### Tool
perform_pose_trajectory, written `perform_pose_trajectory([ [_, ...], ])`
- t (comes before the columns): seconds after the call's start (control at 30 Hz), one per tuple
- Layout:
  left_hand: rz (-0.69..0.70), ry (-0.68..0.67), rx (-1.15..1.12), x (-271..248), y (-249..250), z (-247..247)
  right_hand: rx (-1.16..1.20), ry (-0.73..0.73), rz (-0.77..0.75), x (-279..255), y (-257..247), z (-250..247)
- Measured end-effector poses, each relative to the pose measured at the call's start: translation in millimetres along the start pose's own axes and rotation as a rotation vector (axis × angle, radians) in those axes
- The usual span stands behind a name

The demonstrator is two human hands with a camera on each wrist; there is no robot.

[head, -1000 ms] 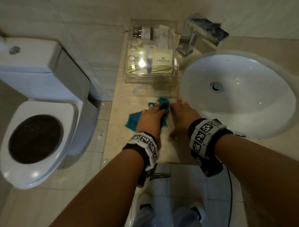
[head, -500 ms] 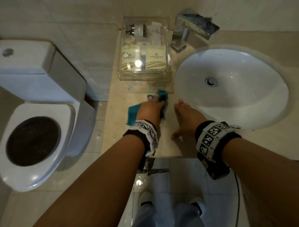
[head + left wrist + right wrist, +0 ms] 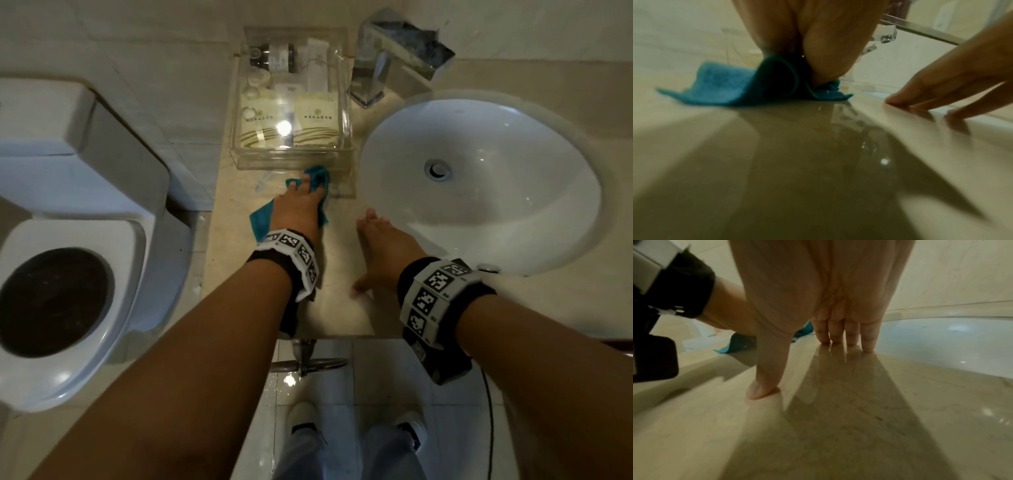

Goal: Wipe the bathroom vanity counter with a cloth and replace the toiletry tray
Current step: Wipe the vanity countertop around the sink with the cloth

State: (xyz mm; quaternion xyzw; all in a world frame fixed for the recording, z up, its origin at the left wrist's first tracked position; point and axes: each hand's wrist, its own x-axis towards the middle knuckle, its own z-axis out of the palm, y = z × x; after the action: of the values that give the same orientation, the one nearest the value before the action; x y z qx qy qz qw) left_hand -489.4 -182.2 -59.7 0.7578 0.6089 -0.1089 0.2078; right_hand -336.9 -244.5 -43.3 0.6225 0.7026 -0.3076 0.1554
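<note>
Left hand [image 3: 301,209] presses the cloth [image 3: 260,219] on the desk [image 3: 339,308], just before the tray [image 3: 291,161].
Its fingers lie fairly straight, fingertips hidden in blue folds. Right hand [image 3: 380,253] rests flat, fingers together, beside the sink [image 3: 479,212].

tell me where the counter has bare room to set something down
Bare counter lies at the front edge, between the left hand and right hand. It is crowded further back, where cloth, tray and sink close in.

Both hands [image 3: 297,209] [image 3: 383,246] palm-down, fingers [image 3: 852,335] extended forward.
</note>
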Motion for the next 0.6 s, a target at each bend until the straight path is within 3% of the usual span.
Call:
perform_pose_trajectory([
  [0.13, 0.104, -0.075, 0.035, -3, 27, 11, -0.004, 0.011, 0.007, 2, -3, 1],
  [0.23, 0.155, -0.046, 0.005, -2, 28, 15, -0.014, 0.013, 0.008, 2, -3, 1],
  [0.43, 0.056, 0.013, -0.013, 5, 32, 9, -0.004, 0.004, 0.020, 3, -3, 0],
  [0.6, 0.165, -0.007, -0.015, 1, 29, 9, -0.018, 0.000, 0.031, 5, -5, -1],
])
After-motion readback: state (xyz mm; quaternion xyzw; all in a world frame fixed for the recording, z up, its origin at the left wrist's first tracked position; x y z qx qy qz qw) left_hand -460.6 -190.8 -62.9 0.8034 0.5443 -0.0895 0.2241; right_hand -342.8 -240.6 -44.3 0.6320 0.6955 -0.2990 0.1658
